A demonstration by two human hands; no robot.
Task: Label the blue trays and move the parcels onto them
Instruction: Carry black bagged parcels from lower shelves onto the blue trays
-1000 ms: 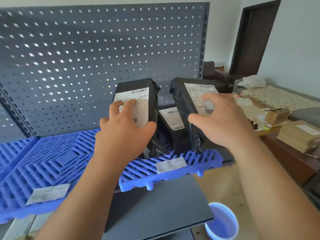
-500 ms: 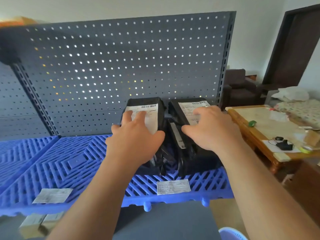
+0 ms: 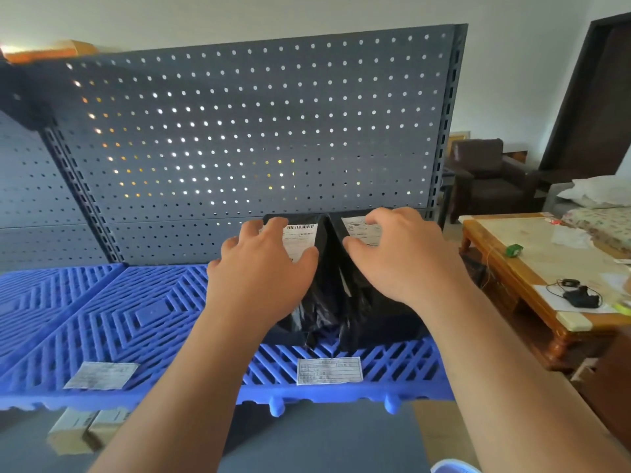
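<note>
Since 1 s ago the 2 black parcels are pushed tighter together and more upright against the pegboard (image 3: 239, 131), closing the gap; only a sliver of the 3rd parcel (image 3: 345, 285) shows between them. Left hand (image 3: 263, 268) is spread flat, pressing the front of the left parcel (image 3: 319, 295), not wrapped round it. Right hand (image 3: 403, 261) has its fingers curled over the top edge of the right parcel (image 3: 379, 319), thumb on its label. All parcels stand on the right end of the blue tray (image 3: 136, 319), behind its front label (image 3: 329, 370); a 2nd label (image 3: 100, 374) sits further left with nothing behind it. Judgement: this batch is basically placed, just being squared up. Around: wooden side surface (image 3: 532, 268) with cables to the right, armchair (image 3: 488, 175) behind, cardboard boxes (image 3: 82, 428) under the tray. Nothing blocks the hands; the soft bags could slump once let go
</note>
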